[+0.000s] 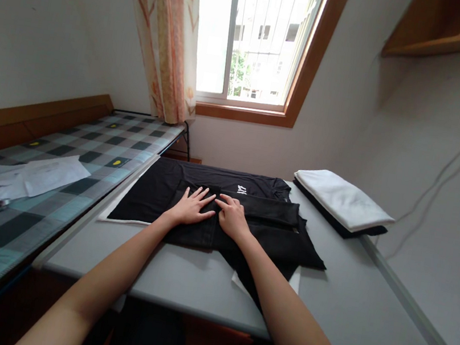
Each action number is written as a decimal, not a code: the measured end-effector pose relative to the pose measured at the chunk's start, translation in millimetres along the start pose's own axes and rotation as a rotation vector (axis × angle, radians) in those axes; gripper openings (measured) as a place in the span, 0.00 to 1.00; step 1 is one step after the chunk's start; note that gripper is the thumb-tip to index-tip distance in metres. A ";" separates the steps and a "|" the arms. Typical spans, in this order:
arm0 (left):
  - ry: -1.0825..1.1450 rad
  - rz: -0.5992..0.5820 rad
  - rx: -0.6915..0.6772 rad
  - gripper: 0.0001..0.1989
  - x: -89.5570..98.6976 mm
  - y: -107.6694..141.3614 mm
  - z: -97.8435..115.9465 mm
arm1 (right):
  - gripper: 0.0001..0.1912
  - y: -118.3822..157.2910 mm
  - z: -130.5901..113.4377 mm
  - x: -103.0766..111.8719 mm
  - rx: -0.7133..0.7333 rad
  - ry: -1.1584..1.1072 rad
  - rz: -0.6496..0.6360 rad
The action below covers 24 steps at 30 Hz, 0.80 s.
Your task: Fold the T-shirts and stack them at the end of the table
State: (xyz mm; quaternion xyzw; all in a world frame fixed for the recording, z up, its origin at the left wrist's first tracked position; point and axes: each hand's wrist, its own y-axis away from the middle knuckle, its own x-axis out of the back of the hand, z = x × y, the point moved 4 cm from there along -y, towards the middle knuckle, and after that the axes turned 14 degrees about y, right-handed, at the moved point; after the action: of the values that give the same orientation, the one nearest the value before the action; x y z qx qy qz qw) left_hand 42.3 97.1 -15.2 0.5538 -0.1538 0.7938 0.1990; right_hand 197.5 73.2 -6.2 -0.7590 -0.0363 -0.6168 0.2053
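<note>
A black T-shirt (147, 192) with white lettering lies spread on the grey table, a white layer showing along its lower left edge. On top of it sits a partly folded black garment (275, 243), one section doubled over in a strip at the right. My left hand (192, 207) rests palm down on the folded cloth with its fingers spread. Close beside it, my right hand (230, 216) lies on the same garment, fingers slightly bent and apart, fingertips near those of the left. White cloth corners poke out below the black fabric at the front.
A stack of folded white cloth (338, 197) over black cloth stands at the table's right rear. To the left is a bed (131, 140) with checked bedding and loose papers (57, 172). The grey table (347, 311) meets the wall on the right. A window and curtain are behind.
</note>
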 end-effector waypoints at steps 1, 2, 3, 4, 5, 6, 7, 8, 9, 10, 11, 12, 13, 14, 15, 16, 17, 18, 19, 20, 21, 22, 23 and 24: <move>0.017 0.009 0.010 0.33 0.8 -1.4 -2.4 | 0.24 -0.1 -0.7 -0.8 0.016 -0.004 -0.015; 0.027 0.033 0.034 0.33 2.2 -3.0 -5.8 | 0.24 -0.2 -1.2 -1.5 0.027 -0.006 -0.032; 0.026 0.069 0.077 0.32 4.3 -4.4 -10.1 | 0.23 -0.3 -1.6 -1.8 0.030 -0.007 -0.047; 0.013 0.111 0.139 0.32 6.7 -5.3 -15.2 | 0.23 -0.4 -1.8 -1.7 0.027 -0.008 -0.055; -0.006 0.150 0.216 0.33 9.2 -5.6 -20.5 | 0.23 -0.4 -1.9 -1.2 0.021 -0.010 -0.057; -0.028 0.178 0.295 0.35 11.3 -5.2 -25.4 | 0.23 -0.4 -2.1 -0.4 0.016 -0.012 -0.056; -0.048 0.193 0.361 0.37 12.7 -4.4 -29.1 | 0.23 -0.3 -2.3 0.4 0.013 -0.014 -0.053; -0.063 0.193 0.406 0.39 13.3 -3.5 -31.5 | 0.23 -0.1 -2.5 1.1 0.012 -0.015 -0.052; -0.073 0.185 0.426 0.40 13.2 -2.7 -32.3 | 0.23 0.1 -2.7 1.5 0.013 -0.016 -0.052; -0.081 0.175 0.423 0.40 12.5 -2.2 -31.6 | 0.23 0.3 -2.7 1.7 0.014 -0.016 -0.051; -0.087 0.164 0.398 0.40 11.4 -1.9 -29.7 | 0.23 0.5 -2.5 1.6 0.015 -0.016 -0.051; -0.091 0.152 0.361 0.40 9.7 -1.7 -26.8 | 0.23 0.6 -2.3 1.2 0.015 -0.016 -0.052; -0.090 0.137 0.314 0.39 7.6 -1.7 -23.2 | 0.23 0.7 -1.9 0.6 0.015 -0.016 -0.052; -0.084 0.119 0.262 0.39 5.1 -1.7 -19.1 | 0.23 0.7 -1.6 -0.1 0.016 -0.015 -0.052; -0.077 0.100 0.207 0.38 2.6 -1.7 -14.6 | 0.23 0.6 -1.3 -0.9 0.017 -0.015 -0.051; -0.070 0.079 0.156 0.37 0.2 -1.7 -10.2 | 0.23 0.4 -1.1 -1.7 0.020 -0.014 -0.049; -0.062 0.058 0.112 0.36 -1.9 -1.6 -6.2 | 0.23 0.1 -0.9 -2.5 0.023 -0.014 -0.044; -0.055 0.040 0.077 0.36 -3.5 -1.5 -2.7 | 0.23 -0.3 -0.7 -3.2 0.022 -0.014 -0.039; -0.050 0.028 0.051 0.36 -4.6 -1.4 -0.1 | 0.23 -0.7 -0.4 -3.8 0.019 -0.014 -0.034; -0.046 0.023 0.036 0.36 -5.0 -1.3 1.7 | 0.23 -1.1 -0.1 -4.4 0.014 -0.014 -0.029; -0.042 0.024 0.032 0.37 -5.0 -1.4 2.5 | 0.23 -1.5 0.3 -5.0 0.008 -0.013 -0.024; -0.038 0.029 0.034 0.37 -4.7 -1.4 2.7 | 0.23 -1.8 0.7 -5.4 0.003 -0.013 -0.019; -0.033 0.036 0.039 0.37 -4.3 -1.5 2.6 | 0.22 -2.0 1.0 -5.7 0.000 -0.014 -0.015; -0.029 0.044 0.044 0.38 -3.9 -1.5 2.2 | 0.22 -2.1 1.1 -5.9 0.000 -0.014 -0.012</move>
State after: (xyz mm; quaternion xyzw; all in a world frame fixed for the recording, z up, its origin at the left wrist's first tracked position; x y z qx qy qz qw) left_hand 46.1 96.8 -18.0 0.5659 -0.1512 0.7931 0.1672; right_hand 196.5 76.7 -11.5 -0.7632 -0.0423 -0.6126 0.2012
